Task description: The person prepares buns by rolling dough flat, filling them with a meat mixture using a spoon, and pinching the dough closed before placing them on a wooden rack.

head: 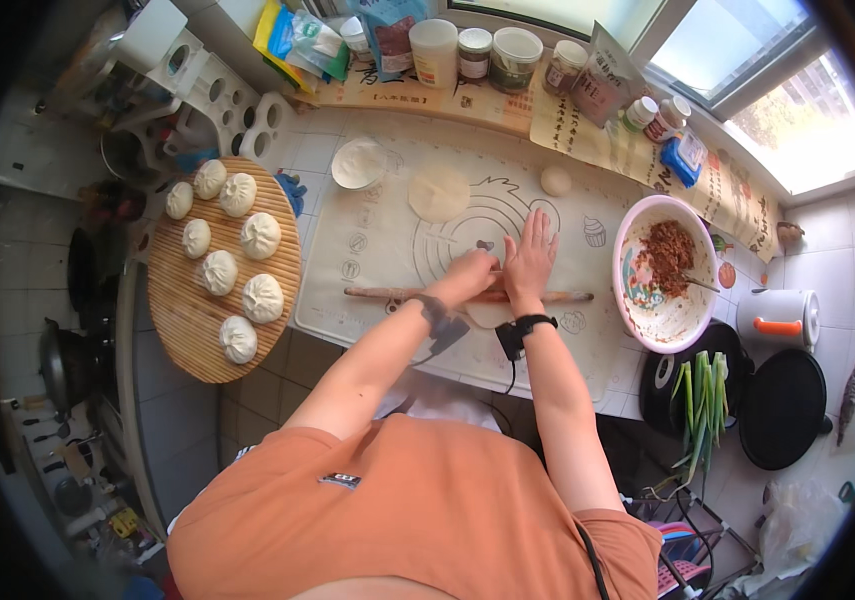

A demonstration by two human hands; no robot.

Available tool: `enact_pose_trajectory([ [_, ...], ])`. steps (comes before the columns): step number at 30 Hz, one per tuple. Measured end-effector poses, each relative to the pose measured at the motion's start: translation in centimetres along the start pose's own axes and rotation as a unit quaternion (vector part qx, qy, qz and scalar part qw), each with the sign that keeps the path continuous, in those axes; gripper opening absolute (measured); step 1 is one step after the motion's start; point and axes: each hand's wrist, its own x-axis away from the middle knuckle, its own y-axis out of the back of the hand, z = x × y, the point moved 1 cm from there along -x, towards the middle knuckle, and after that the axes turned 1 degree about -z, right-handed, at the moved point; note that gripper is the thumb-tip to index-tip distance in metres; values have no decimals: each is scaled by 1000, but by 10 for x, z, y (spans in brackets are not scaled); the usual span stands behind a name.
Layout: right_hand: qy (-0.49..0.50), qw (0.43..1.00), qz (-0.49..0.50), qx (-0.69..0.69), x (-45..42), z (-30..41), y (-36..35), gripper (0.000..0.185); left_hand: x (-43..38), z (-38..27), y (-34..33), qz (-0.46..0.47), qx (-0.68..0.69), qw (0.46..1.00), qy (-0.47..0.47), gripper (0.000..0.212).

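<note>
A wooden rolling pin (390, 293) lies crosswise on the printed pastry mat (352, 330) in front of me. My right hand (531, 259) rests flat over the pin, its palm on it and its fingers stretched forward. My left hand (468, 274) is curled beside the right, just over the far side of the pin; its fingertips are hidden, so whether it pinches dough is unclear. Partly under the pin and my wrists is a flat piece of dough (486, 315). Farther forward on the mat are a rolled dough round (438, 193) and a small dough ball (555, 181).
Several pleated buns (219, 271) sit on a round bamboo board (179, 322) at left. A bowl of flour (358, 163) stands at the mat's far left. At right are a pink-rimmed basin (626, 300) with meat filling (667, 259) and a spoon, scallions (701, 405), and a black pan (656, 409).
</note>
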Motion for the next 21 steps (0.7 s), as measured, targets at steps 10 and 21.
enact_pose_trajectory([
  [10,91,984,154,17,156,-16,74,77,43,37,21,36,96,989,108,20],
  [21,43,996,74,-23,44,12,15,73,33,30,10,-83,9,995,47,22],
])
